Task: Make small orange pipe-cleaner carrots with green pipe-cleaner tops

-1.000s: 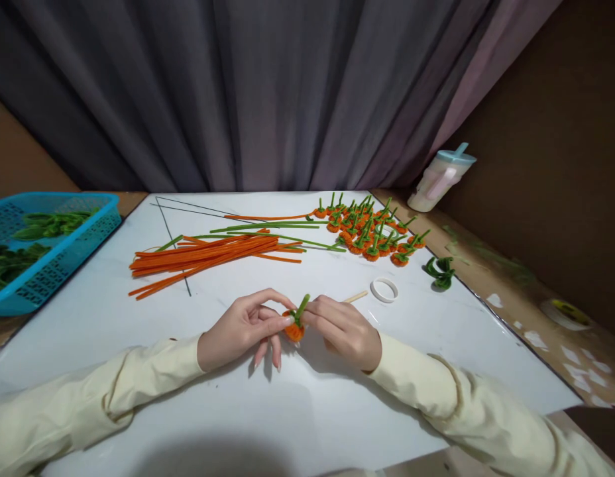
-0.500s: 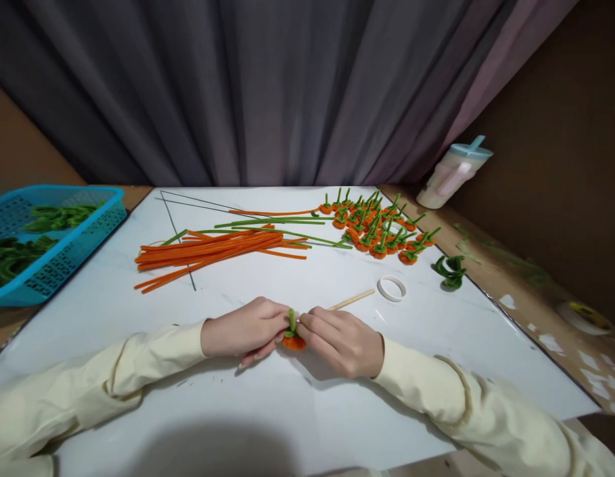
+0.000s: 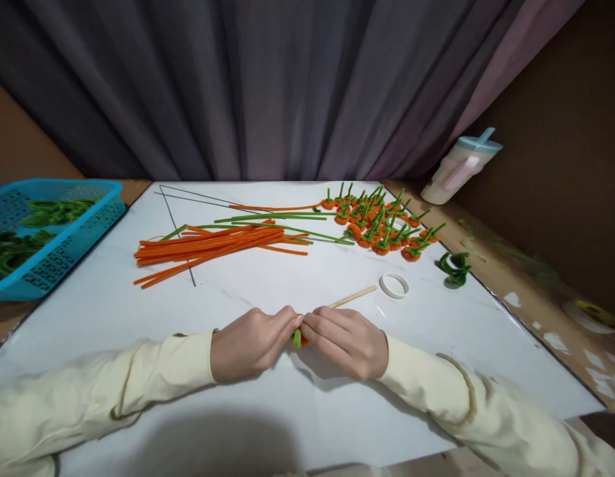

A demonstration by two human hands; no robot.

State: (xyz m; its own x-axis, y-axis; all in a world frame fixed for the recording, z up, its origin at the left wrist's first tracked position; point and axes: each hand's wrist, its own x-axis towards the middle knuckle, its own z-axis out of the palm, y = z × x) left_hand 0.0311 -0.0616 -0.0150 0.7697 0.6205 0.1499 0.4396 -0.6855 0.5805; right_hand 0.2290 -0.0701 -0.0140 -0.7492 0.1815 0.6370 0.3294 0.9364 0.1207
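Note:
Between my two hands is a small orange pipe-cleaner pumpkin [image 3: 304, 341] with a green stem, mostly covered by fingers. My left hand [image 3: 255, 341] pinches it from the left, thumb and forefinger at its top. From the other side my right hand [image 3: 344, 341] grips it with bent fingers, the two hands' fingertips meeting. The green stem points down toward me. Just beyond my right hand a thin wooden stick [image 3: 354, 296] lies on the white table sheet [image 3: 188, 424], beside a white ring [image 3: 393, 285].
Orange pipe cleaners [image 3: 208, 248] lie in a bundle, with green pipe cleaners [image 3: 272, 217] behind. Several finished pumpkins [image 3: 382, 245] stand at the back right. Curled green pieces [image 3: 454, 268] lie near the right edge. A blue basket [image 3: 96, 222] is at left, a tumbler [image 3: 459, 169] at right.
The pumpkin has been tipped so its stem points toward me instead of up. My left hand has turned and closed in, and more of the pumpkin is covered.

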